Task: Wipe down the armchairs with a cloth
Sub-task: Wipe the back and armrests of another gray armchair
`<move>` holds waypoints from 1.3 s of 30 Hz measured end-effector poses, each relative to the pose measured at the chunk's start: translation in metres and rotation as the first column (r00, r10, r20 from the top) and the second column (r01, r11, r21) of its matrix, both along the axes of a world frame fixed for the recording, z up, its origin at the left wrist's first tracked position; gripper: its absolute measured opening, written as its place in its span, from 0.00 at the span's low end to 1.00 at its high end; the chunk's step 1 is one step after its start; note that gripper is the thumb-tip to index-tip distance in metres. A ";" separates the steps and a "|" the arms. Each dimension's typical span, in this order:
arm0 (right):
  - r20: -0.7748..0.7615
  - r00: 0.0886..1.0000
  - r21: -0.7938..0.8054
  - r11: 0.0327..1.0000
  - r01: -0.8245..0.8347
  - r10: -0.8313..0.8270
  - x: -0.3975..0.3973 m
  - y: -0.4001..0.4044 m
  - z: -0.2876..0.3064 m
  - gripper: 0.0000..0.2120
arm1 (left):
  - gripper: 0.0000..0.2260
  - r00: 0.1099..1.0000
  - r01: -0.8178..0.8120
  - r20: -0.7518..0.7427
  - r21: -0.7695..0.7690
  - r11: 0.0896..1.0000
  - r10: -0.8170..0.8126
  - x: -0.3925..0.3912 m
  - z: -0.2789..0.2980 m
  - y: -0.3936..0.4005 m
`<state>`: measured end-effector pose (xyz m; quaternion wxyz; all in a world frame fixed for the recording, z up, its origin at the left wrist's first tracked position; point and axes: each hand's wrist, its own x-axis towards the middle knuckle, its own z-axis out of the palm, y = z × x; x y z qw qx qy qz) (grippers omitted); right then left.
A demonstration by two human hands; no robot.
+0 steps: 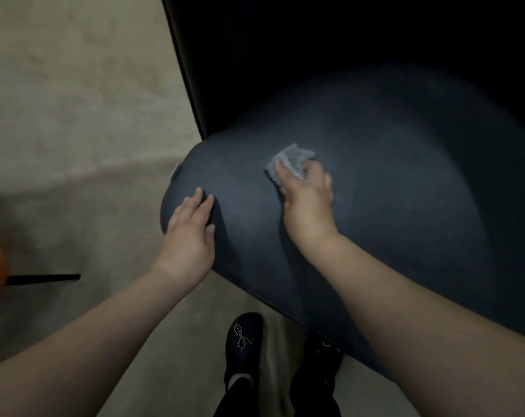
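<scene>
Grey cloth [291, 164] sits on the dark blue armchair seat cushion [390, 206], left of centre, bunched under the right hand [308, 200]. Right fingers [281, 173] curl over the cloth and pin it to the fabric. Left hand [190, 233] lies flat on the cushion's left edge, fingers straight and close together, holding nothing. Chair back [315, 55] very dark. Beige floor [74, 115] around it, two dark beaded slippers [244, 341] below the front edge.
</scene>
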<state>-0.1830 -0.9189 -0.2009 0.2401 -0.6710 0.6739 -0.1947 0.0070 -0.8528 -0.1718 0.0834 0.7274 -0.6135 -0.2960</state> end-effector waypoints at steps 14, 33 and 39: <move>-0.152 0.941 -0.051 0.948 -0.313 0.302 -0.085 0.059 0.013 0.26 | 0.26 0.995 0.093 0.015 0.056 0.994 -0.094 0.000 0.015 0.008; 0.356 0.872 0.133 0.942 0.308 -0.335 -0.114 0.034 0.270 0.24 | 0.25 0.949 0.258 0.197 -0.032 0.966 -0.247 -0.034 0.236 -0.016; 0.373 0.839 0.185 0.918 0.352 -0.396 -0.085 0.027 0.319 0.25 | 0.25 0.941 0.288 0.196 -0.039 0.957 -0.275 -0.014 0.288 -0.051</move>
